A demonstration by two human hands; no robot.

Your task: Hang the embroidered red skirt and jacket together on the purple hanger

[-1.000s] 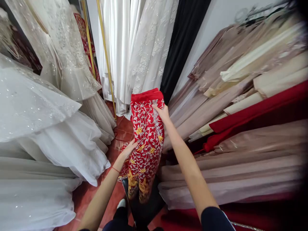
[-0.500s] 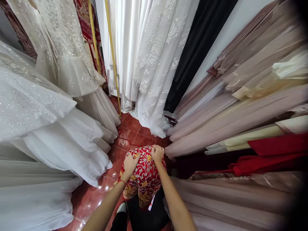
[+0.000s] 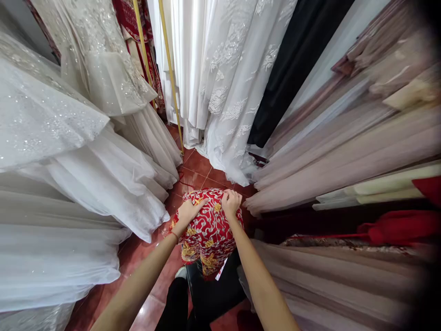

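Head view. You hold a red garment with silver scrollwork and gold motifs (image 3: pixel 217 224) between both hands, in front of you and over the near part of a black, flat-topped seat (image 3: pixel 215 299); whether its lower end rests there is unclear. Your left hand (image 3: pixel 188 212) lays its thumb across the near face, fingers hidden, apparently pinching the cloth. Your right hand (image 3: pixel 231 203) curls its fingers over the upper edge, gripping it. A white lace gown (image 3: pixel 234 115) hangs beyond, its hem near the red tiled floor (image 3: pixel 198 164). As to progress, the cloth appears gathered at its upper end; it is not yet released or laid flat, and how much handling remains cannot be judged.
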